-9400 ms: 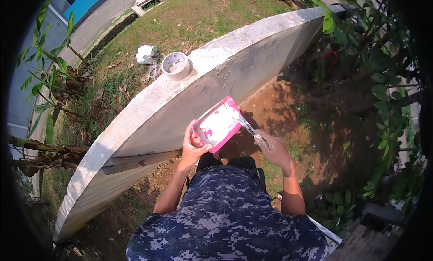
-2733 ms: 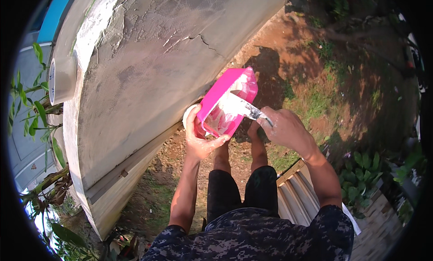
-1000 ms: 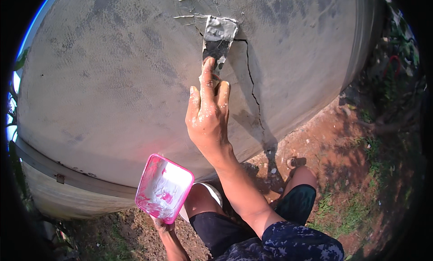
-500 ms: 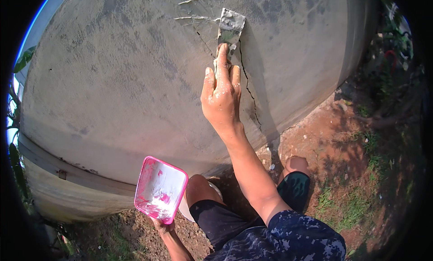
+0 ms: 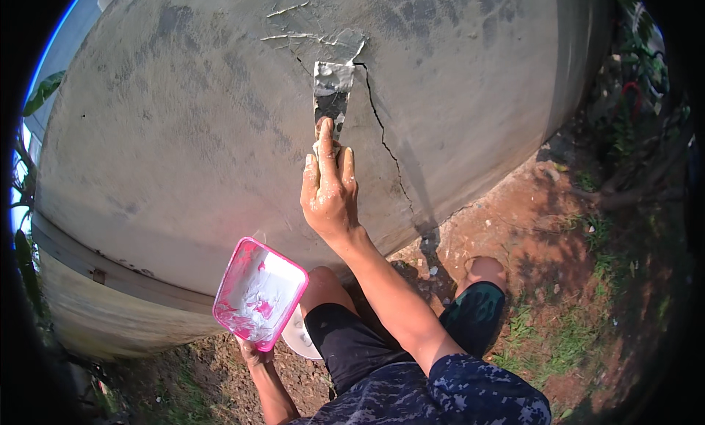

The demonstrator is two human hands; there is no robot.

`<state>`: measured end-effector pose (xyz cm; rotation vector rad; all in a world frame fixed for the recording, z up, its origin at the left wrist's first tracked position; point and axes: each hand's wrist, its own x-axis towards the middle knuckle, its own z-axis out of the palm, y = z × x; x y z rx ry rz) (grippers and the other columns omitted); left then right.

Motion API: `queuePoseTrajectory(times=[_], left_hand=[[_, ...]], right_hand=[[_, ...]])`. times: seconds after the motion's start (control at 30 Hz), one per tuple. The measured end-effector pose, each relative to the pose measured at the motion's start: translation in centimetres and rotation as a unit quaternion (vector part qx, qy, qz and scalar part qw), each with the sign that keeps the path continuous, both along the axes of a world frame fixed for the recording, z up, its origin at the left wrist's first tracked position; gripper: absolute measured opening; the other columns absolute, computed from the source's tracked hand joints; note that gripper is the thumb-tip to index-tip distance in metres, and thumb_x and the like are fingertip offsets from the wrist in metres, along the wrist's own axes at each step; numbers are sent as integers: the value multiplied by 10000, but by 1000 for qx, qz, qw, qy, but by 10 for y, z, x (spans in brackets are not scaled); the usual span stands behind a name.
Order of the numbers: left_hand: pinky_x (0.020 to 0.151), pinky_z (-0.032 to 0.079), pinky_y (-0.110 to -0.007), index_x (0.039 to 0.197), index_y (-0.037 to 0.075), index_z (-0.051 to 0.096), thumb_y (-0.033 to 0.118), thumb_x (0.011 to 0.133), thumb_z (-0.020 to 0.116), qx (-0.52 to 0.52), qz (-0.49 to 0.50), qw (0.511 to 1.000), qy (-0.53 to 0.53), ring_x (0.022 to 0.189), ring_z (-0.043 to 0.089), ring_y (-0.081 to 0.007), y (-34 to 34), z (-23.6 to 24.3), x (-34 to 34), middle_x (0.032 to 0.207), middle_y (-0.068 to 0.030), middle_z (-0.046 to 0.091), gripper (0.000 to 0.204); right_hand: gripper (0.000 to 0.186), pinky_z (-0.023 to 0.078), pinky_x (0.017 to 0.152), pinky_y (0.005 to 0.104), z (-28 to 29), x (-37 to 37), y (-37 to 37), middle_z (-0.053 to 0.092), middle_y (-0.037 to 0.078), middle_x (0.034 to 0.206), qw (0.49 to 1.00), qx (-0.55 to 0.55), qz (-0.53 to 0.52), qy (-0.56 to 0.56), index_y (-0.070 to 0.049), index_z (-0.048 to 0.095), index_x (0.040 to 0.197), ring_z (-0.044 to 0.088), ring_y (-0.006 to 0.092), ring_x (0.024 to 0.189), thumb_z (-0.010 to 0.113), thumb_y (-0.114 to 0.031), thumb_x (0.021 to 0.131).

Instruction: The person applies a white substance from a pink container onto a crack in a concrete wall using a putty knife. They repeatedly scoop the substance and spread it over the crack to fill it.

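Observation:
My right hand (image 5: 332, 194), spotted with white, is closed round a putty knife (image 5: 332, 95), its index finger laid along the blade. Pale paste coats the blade's end. Just beyond it, smeared filler (image 5: 323, 40) with raised ridges covers part of the grey curved wall (image 5: 183, 153). A dark jagged crack (image 5: 383, 131) runs down the wall to the right of the knife. Low on the left, my left hand (image 5: 255, 353) grips the bottom edge of a pink square tub (image 5: 297, 296). White paste lines the tub, with pink showing through; the tub hides most of those fingers.
A ledge (image 5: 125, 274) bends round the wall's lower left. Behind the tub, a round white container (image 5: 299, 337) is partly hidden near my leg. Reddish soil (image 5: 485, 219) and grass (image 5: 565, 337) lie to the right, with shaded plants (image 5: 635, 117) beyond.
My right hand has drawn the putty knife down and left, off the top of the crack, exposing fresh filler there. The tub in my left hand has shifted slightly up and tilted.

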<state>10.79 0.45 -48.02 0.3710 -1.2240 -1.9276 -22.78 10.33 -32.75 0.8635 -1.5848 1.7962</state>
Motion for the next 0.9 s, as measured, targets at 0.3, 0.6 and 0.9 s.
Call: queuePoseTrajectory(times=[0.3,0.6,0.9], left_hand=[[1091,323,-519,1411,68,313,419,624,840,-12,-36,999,-1,1286,397,-316,1,18,-10,1413,-102,396,1010],[1085,326,-525,1400,55,337,417,629,839,13,-56,998,5,1289,390,-326,-8,-4,15,1408,-119,399,988],[1077,317,-563,1419,73,303,442,601,847,24,-49,999,7,1302,371,-333,-17,-23,18,1426,-107,376,1049]], right_hand=[[561,480,808,410,-11,8,-13,500,280,1243,996,59,51,-38,110,268,1395,544,364,949,481,-7,890],[526,471,771,413,-10,-17,-3,528,283,1227,996,14,-76,-36,128,309,1370,550,369,913,476,4,888],[554,491,687,370,-27,-5,3,570,231,1043,1000,0,-22,17,65,295,1412,554,290,846,470,-6,891]])
